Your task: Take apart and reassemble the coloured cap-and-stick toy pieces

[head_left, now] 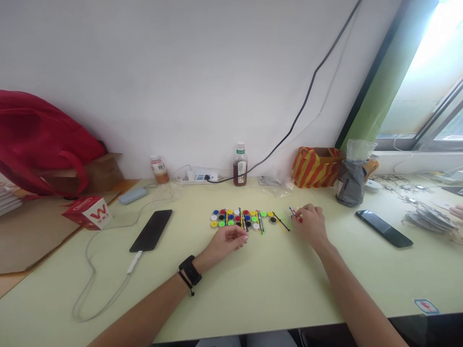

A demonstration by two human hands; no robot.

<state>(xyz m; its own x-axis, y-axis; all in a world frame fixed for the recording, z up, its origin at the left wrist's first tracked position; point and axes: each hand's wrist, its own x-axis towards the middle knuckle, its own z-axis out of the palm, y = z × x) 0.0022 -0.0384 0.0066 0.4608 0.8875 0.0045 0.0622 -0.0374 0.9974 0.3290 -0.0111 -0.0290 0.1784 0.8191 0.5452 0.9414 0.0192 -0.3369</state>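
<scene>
Small round coloured pieces [214, 218], like little lidded discs, lie in rows at the middle of the table. Thin coloured strips [261, 222] rest across and between them, and a black strip [282, 221] slants at their right end. My left hand [229, 241] lies just in front of the rows, fingers curled in toward the thumb, with nothing visible in them. To the right of the rows, my right hand [310, 224] is closed at the fingertips on thin blue and red strips [291, 211]. The fingers partly cover these strips.
A black phone [151, 231] on a white cable lies left; another phone [384, 229] lies right. Behind stand a drink bottle [240, 165], a power strip [200, 174] and a striped bag [314, 167]. Another person's hand [457, 211] shows at the right edge.
</scene>
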